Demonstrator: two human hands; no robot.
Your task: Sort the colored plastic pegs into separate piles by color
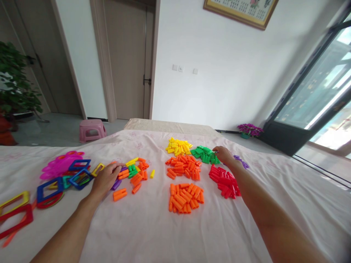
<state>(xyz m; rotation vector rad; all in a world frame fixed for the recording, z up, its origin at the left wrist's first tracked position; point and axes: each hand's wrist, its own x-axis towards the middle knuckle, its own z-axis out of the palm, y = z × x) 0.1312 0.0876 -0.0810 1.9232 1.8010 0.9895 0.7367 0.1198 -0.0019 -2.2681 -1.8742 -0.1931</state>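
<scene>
My left hand (106,178) reaches to the left edge of a mixed pile of plastic tube pieces (136,179) in orange, green, yellow and purple. Its fingers are curled together beside purple and orange pieces; what they hold, if anything, is hidden. My right hand (224,155) is at the right side of a heap of green tube pieces (204,154), fingertips pinched down at its edge. Whatever sits between those fingers is too small to make out. Just below the right wrist lies a heap of red pieces (224,181).
Heaps of yellow (178,147), dark orange (185,166) and light orange pieces (186,198) line the middle of the cloth-covered table (142,233). Purple pieces (241,160) lie beyond my right forearm. Coloured frames (51,189) and a magenta scalloped item (60,164) lie left.
</scene>
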